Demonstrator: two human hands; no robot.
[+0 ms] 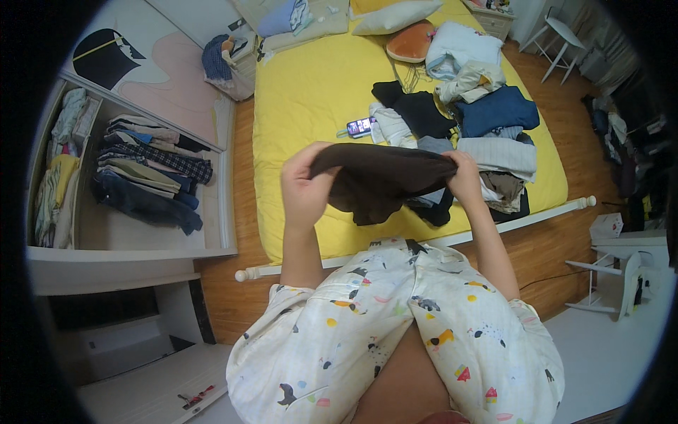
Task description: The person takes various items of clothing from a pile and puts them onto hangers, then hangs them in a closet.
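Note:
A dark brown, thin garment [386, 175] is stretched between my two hands above the front part of the bed. My left hand [307, 183] grips its left end, thumb on top. At its right end, my right hand [464, 177] pinches the cloth's edge. The garment's lower part hangs loose, and its exact kind cannot be told. Behind it lie a black garment [424, 112], a white cloth [392, 127] and a phone [360, 127] with a lit screen. Just right of my right hand is a folded light grey striped cloth [498, 156].
The bed has a yellow sheet [307, 95] and a white foot rail [540, 217]. Folded dark blue cloth [498, 111], a white quilt [463, 50] and an orange cushion [410, 41] lie farther back. Left, an open wardrobe [220, 201] holds several stacked clothes [151, 159]. A white stool [564, 33] stands back right.

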